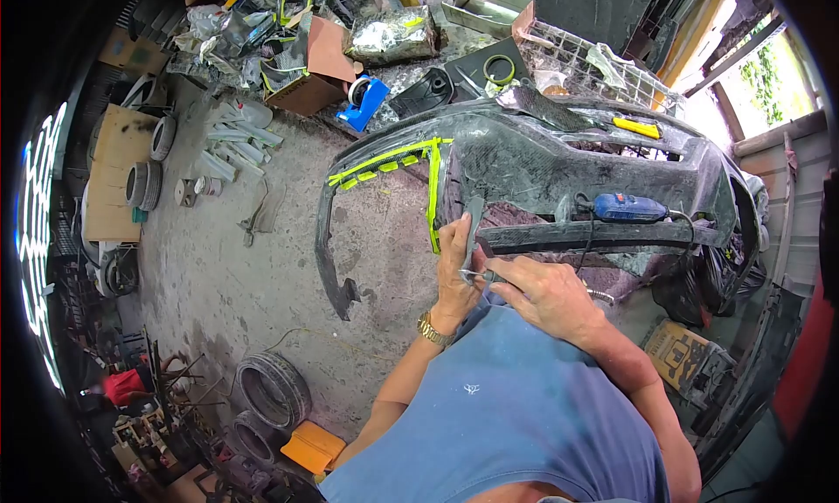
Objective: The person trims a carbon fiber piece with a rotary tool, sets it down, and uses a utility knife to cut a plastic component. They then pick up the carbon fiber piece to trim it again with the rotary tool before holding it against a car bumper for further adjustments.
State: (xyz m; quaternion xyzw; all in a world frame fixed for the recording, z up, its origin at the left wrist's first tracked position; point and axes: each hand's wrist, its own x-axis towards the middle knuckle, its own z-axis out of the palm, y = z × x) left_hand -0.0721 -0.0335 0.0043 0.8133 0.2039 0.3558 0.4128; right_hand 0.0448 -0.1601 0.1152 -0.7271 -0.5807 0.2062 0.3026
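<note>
My left hand (453, 271), with a watch at the wrist, is closed round a narrow dark-grey strip (473, 225) held upright before my chest. The fingers of my right hand (555, 300) close together at the strip's lower end, where a small shiny metal piece (472, 277) shows; I cannot tell exactly what they pinch. Just beyond both hands lies a large black car bumper (524, 158). Yellow-green tape (433, 193) edges its opening on the left. A blue rotary tool (627, 208) rests on the bumper, and a yellow utility knife (635, 127) lies farther back.
A cluttered bench along the back carries a blue tape dispenser (363, 104), a cardboard box (310, 70) and a tape roll (499, 69). Tyres (273, 389) lie on the floor (210, 276) at lower left. Black bags (686, 289) and a printed carton (686, 359) sit at right.
</note>
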